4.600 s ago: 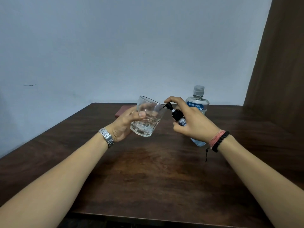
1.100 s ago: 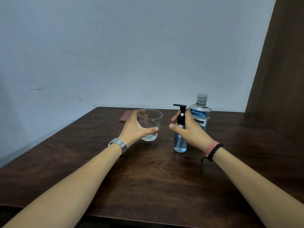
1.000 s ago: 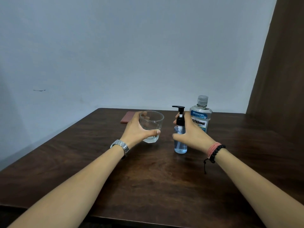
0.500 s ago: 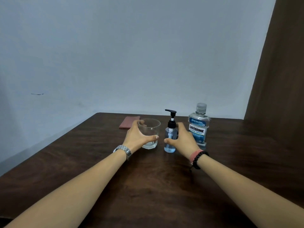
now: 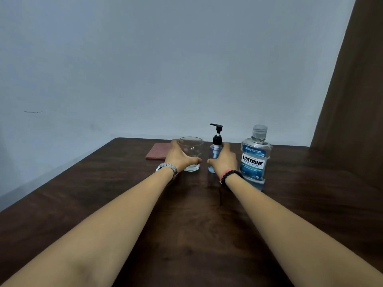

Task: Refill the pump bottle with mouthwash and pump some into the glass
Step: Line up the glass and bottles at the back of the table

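Both set down since the pumping: my left hand (image 5: 179, 157) grips the glass (image 5: 190, 154), my right hand (image 5: 224, 161) holds the upright pump bottle (image 5: 215, 155) just right of it.

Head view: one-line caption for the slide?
Left hand holds the glass and right hand the pump bottle, both standing on the table beside the capped mouthwash bottle.

- Table (image 5: 128, 204): dark wood, visible grain, faint sheen.
- Glass (image 5: 191, 149): clear, smooth, faceted base.
- Pump bottle (image 5: 214, 156): clear plastic; glossy black plastic pump head.
- Mouthwash bottle (image 5: 256, 154): clear plastic, glossy printed label, translucent ribbed cap.
- Cloth (image 5: 157, 151) near the table's far edge: matt pink fabric.
- Watch (image 5: 167, 167): shiny metal links.
- Bracelet (image 5: 230, 175): matt black beads.
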